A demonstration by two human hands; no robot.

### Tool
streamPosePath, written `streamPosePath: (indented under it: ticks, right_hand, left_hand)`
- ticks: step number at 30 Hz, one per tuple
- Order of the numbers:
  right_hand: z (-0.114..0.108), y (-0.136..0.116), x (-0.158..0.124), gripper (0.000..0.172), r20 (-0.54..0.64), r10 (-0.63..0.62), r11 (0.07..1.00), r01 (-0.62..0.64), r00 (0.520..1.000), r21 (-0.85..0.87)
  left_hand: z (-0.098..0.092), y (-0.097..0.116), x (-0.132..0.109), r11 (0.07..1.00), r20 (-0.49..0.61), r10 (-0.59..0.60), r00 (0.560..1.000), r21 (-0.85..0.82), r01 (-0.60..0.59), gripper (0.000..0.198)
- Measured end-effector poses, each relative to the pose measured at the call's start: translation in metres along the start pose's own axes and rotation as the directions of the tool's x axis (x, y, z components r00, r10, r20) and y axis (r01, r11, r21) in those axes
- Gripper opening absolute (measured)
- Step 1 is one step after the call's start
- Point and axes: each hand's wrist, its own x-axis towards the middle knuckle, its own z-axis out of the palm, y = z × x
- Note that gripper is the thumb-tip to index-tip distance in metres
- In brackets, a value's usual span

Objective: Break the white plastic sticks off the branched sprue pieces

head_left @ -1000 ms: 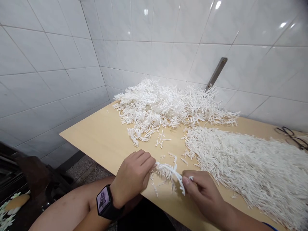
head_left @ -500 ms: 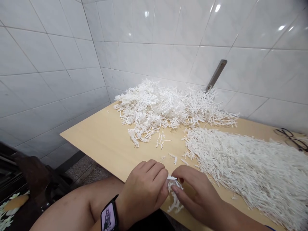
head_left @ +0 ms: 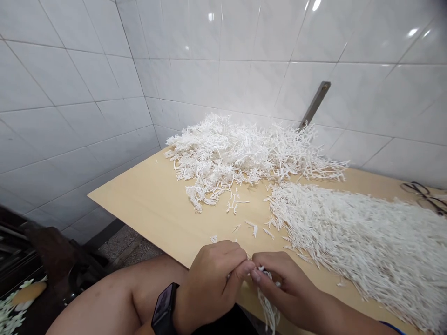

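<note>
Over the table's near edge, my left hand (head_left: pixel 218 281) and my right hand (head_left: pixel 284 291) meet, thumb tips together. Both are closed on a small bunch of white branched plastic sprigs (head_left: pixel 269 311). Its thin strands hang below my right fingers. Most of what my left fist holds is hidden by its fingers. Just beyond my hands lie a few loose white sprig pieces (head_left: pixel 253 229). To the right of my right hand spreads a thick heap of small loose white pieces (head_left: pixel 359 237).
At the back of the wooden table (head_left: pixel 139 200) rises a tangled pile of white branched sprigs (head_left: pixel 233 149). A metal bar (head_left: pixel 316 104) leans on the tiled wall. Dark-framed glasses (head_left: pixel 431 202) lie at the far right. Dark furniture (head_left: pixel 52 265) stands at the left.
My hands have come together, thumbs now touching. The white bunch has shifted right and hangs lower under my right hand. A small white piece now shows beyond my left hand.
</note>
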Motion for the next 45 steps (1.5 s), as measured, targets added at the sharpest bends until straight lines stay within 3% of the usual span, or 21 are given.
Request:
streamPosePath:
  ticks: [3, 10, 12, 15, 16, 18, 21, 24, 27, 32, 35, 40, 45]
  right_hand:
    - [-0.002, -0.002, 0.002, 0.038, 0.044, -0.016, 1.000, 0.015, 0.999, 0.013]
    - [-0.008, -0.007, 0.003, 0.038, 0.017, -0.045, 0.999, 0.045, 0.999, 0.024]
    - [-0.009, -0.005, -0.001, 0.039, -0.002, -0.045, 0.999, 0.045, 0.999, 0.016]
    - [-0.011, -0.002, -0.004, 0.040, -0.054, -0.002, 1.000, 0.003, 0.999, 0.014]
    - [-0.011, -0.001, -0.004, 0.041, -0.061, 0.020, 0.999, -0.018, 0.998, 0.027]
    - [-0.011, 0.001, -0.002, 0.040, -0.064, 0.063, 0.996, -0.058, 0.996, 0.072]
    - [-0.008, 0.003, 0.002, 0.039, -0.077, 0.110, 0.986, -0.099, 0.991, 0.135]
    - [-0.006, 0.006, 0.001, 0.038, -0.109, 0.159, 0.974, -0.138, 0.981, 0.178]
    - [-0.005, 0.010, -0.001, 0.034, -0.123, 0.233, 0.955, -0.202, 0.965, 0.219]
    - [-0.005, 0.016, 0.001, 0.034, -0.140, 0.292, 0.939, -0.256, 0.946, 0.229]
    - [-0.005, 0.019, 0.001, 0.031, -0.181, 0.308, 0.931, -0.257, 0.934, 0.260]
    - [-0.005, 0.021, 0.000, 0.025, -0.203, 0.346, 0.894, -0.256, 0.916, 0.369]
    - [-0.004, 0.019, 0.000, 0.027, -0.227, 0.336, 0.882, -0.221, 0.914, 0.417]
  left_hand:
    - [-0.006, -0.001, 0.002, 0.999, 0.021, -0.051, 0.998, -0.016, 0.052, 0.037]
    - [-0.010, -0.005, 0.003, 0.965, 0.046, -0.209, 0.977, -0.150, 0.213, 0.042]
    - [-0.023, -0.016, 0.004, 0.937, -0.022, -0.280, 0.960, -0.224, 0.268, 0.043]
    - [-0.050, -0.037, 0.005, 0.883, -0.310, -0.448, 0.838, -0.301, 0.361, 0.042]
    - [-0.057, -0.042, 0.005, 0.884, -0.343, -0.453, 0.823, -0.293, 0.364, 0.043]
    - [-0.060, -0.046, 0.007, 0.889, -0.304, -0.426, 0.852, -0.313, 0.333, 0.041]
    - [-0.044, -0.040, 0.009, 0.829, -0.143, -0.456, 0.879, -0.427, 0.361, 0.036]
    - [-0.026, -0.033, 0.011, 0.698, -0.001, -0.532, 0.847, -0.566, 0.439, 0.029]
    - [-0.020, -0.032, 0.012, 0.584, 0.073, -0.582, 0.810, -0.656, 0.479, 0.029]
    - [-0.019, -0.031, 0.013, 0.529, 0.125, -0.543, 0.831, -0.717, 0.454, 0.034]
    - [-0.020, -0.026, 0.014, 0.564, 0.088, -0.534, 0.841, -0.704, 0.432, 0.031]
    - [-0.021, -0.020, 0.012, 0.783, -0.009, -0.413, 0.911, -0.514, 0.350, 0.023]
    - [-0.012, -0.010, 0.010, 0.933, -0.083, -0.258, 0.962, -0.278, 0.226, 0.022]
